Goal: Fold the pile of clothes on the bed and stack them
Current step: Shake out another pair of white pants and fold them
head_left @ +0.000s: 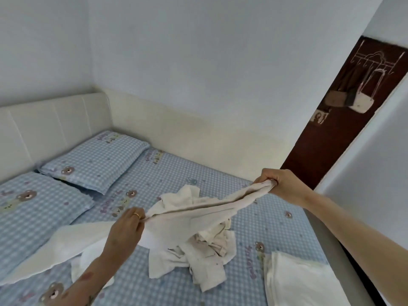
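The right hand (279, 184) was clenched around one bunched end of a cream garment (198, 214), and the left hand (128, 226), a gold ring (137, 215) on one finger, pinched the other end, so the cloth stretched taut between them above the bed (176, 173). Directly beneath it lay a rumpled pile of pale clothes (198, 257) on the blue checked bear-print sheet, with a folded white stack (295, 281) near the bed's right edge. Two matching pillows (95, 162) rested against the white padded headboard (50, 120) at the far left.
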`<state>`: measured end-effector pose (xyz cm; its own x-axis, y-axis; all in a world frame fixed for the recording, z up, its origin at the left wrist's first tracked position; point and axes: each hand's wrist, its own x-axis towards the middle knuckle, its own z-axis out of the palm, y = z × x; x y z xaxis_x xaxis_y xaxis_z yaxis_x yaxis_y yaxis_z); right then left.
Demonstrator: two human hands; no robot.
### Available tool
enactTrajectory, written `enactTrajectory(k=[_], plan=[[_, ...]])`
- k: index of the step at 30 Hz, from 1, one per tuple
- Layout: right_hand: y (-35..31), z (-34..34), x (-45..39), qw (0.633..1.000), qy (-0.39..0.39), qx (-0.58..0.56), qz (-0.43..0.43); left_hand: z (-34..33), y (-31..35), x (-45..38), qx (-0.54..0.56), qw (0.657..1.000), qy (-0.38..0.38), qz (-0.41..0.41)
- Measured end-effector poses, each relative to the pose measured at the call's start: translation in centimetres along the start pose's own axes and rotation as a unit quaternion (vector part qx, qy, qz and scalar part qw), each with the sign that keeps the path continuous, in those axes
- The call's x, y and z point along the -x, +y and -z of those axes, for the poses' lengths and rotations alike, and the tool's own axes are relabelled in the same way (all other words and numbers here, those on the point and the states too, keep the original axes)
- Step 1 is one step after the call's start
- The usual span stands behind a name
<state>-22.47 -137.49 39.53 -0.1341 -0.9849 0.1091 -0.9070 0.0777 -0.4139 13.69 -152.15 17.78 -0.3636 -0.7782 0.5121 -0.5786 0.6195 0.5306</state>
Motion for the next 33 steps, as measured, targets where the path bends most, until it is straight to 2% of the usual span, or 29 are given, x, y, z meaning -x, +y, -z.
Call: enactTrajectory(k=[4, 10, 14, 18, 20, 22, 25, 29, 31, 33], plan=[[3.7, -3.4, 0.5, 0.999, -0.021, 0.001, -0.024, -4.1, 0.3, 3.6, 0.017, 0.997, -0.069, 0.019], [9.2, -6.6, 2.9, 0.999, -0.038, -0.004, -0.026, -9.6, 1.0, 7.4, 0.049, 0.992, -0.105, 0.052], [13.3, -9.3, 6.0, 0.999, -0.032, 0.026, -0.012, -12.2, 1.6, 9.7, 0.016, 0.992, -0.126, 0.004], [18.5, -13.3, 12.1, 0.992, 0.011, 0.111, 0.066, -15.2, 2.9, 13.3, 0.003, 0.983, -0.17, -0.065], [21.2, -15.8, 15.8, 0.984, -0.029, 0.151, 0.093, -17.6, 3.2, 15.9, -0.01, 0.971, -0.208, -0.119], [24.2, -19.0, 19.8, 0.973, -0.101, 0.181, 0.098, -20.7, 3.3, 19.1, -0.043, 0.952, -0.255, -0.163], [28.7, -25.2, 25.7, 0.965, -0.144, 0.173, 0.135, -26.0, 2.4, 25.6, -0.101, 0.935, -0.272, -0.204], [33.7, -34.8, 33.3, 0.936, -0.235, 0.235, 0.116, -31.7, 0.6, 33.2, -0.147, 0.922, -0.3, -0.196], [35.2, -38.3, 36.0, 0.927, -0.269, 0.241, 0.099, -33.7, 0.4, 35.5, -0.13, 0.92, -0.314, -0.195], [36.2, -41.0, 38.5, 0.928, -0.285, 0.225, 0.086, -34.8, 0.0, 37.3, -0.104, 0.921, -0.344, -0.152]])
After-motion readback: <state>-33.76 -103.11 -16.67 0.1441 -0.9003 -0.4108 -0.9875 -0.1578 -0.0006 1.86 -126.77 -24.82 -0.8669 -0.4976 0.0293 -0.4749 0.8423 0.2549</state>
